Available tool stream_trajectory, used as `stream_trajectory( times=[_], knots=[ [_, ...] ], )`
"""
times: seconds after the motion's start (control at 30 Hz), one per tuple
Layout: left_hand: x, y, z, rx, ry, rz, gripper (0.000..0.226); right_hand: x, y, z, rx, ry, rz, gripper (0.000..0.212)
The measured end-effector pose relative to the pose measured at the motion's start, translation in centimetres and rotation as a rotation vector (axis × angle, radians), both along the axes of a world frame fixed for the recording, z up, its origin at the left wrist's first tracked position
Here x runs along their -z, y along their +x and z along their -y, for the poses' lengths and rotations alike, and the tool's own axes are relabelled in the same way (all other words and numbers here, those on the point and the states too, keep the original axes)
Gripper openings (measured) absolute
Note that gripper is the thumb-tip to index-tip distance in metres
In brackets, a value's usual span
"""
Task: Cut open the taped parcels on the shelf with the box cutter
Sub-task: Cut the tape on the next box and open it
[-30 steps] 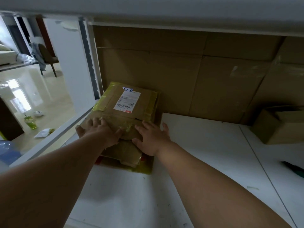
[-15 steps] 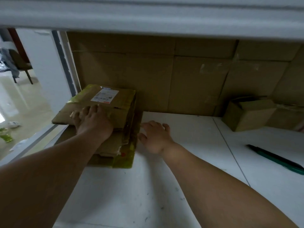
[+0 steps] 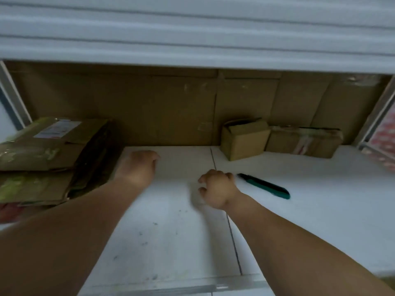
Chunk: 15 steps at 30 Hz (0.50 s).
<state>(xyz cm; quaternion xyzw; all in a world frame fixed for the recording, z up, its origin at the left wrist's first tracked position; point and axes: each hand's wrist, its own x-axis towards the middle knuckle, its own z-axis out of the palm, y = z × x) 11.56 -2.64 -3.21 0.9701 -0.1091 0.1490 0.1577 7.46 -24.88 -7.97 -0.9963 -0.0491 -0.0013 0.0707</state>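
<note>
Both hands held nothing: the left hand (image 3: 136,166) and the right hand (image 3: 217,190), loosely curled, hovered mid-frame beside the box cutter (image 3: 265,185), probably light, stiff, best gripped mid-handle.

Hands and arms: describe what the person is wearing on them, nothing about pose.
Both forearms are bare right up to the frame edge, with no sleeves in view. The left hand and right hand wear no gloves; no watch, bracelet or ring shows, though motion blur could hide something small.
</note>
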Motion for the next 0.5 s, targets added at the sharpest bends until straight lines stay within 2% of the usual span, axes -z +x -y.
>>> stream_trajectory(
  times=[0.2, 0.5],
  knots=[
    [0.8, -2.3, 9.2, 0.14, 0.041, -0.054, 0.027, 0.0, -3.6, 9.3, 0.089, -0.037, -0.003, 0.034],
    [1.6, -0.9, 16.5, 0.164, 0.103, -0.174, 0.025, 0.8, -4.2, 15.8, 0.153, 0.03, 0.012, 0.031]
  ],
)
